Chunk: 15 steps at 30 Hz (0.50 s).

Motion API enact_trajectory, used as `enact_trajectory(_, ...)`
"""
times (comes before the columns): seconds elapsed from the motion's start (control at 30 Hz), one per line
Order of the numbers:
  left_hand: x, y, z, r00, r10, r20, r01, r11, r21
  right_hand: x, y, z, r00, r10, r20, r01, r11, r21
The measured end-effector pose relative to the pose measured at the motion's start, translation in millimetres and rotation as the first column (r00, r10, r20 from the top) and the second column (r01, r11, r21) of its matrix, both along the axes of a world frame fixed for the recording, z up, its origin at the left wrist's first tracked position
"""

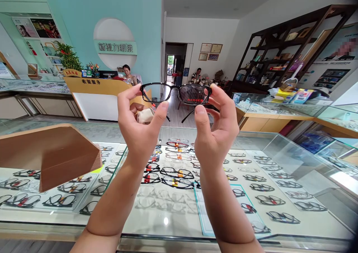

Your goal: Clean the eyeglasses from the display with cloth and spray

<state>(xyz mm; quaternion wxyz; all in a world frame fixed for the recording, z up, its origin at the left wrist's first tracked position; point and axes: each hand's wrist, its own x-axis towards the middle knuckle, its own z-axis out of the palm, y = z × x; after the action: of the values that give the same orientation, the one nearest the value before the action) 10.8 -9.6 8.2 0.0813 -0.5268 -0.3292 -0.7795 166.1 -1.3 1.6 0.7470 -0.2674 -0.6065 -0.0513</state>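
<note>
A pair of black-rimmed eyeglasses point(175, 87) is raised in front of me above the glass counter. My left hand point(141, 128) pinches the rim's left end between thumb and fingers. A small white object point(145, 116), perhaps a folded cloth in clear wrapping, is tucked in that same palm. At the opposite end, my right hand point(218, 130) is closed on the rim and hinge. Red lettering shows on the right lens, and the temples extend away from me, partly hidden by my fingers.
Below my arms, a glass display case point(167, 227) contains rows of eyeglasses. A brown box-like object point(56, 152) stands on its left. Beyond are a reception desk point(97, 103) with a seated person point(127, 74), another person point(197, 74) farther back, and dark wooden shelves point(268, 59).
</note>
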Motion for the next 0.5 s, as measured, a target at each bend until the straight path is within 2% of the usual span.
enact_trajectory(0.2, 1.0, -3.1, -2.8, 0.998, 0.058, 0.004, -0.058, 0.998, 0.025, -0.5, 8.9, -3.9, 0.996, 0.084, -0.021, -0.085, 0.995, -0.043)
enact_trajectory(0.5, 0.1, -2.3, -3.1, 0.996, 0.086, -0.007, -0.086, 0.996, 0.016, -0.3, 9.9, -3.0, 0.996, 0.079, -0.033, -0.081, 0.996, -0.049)
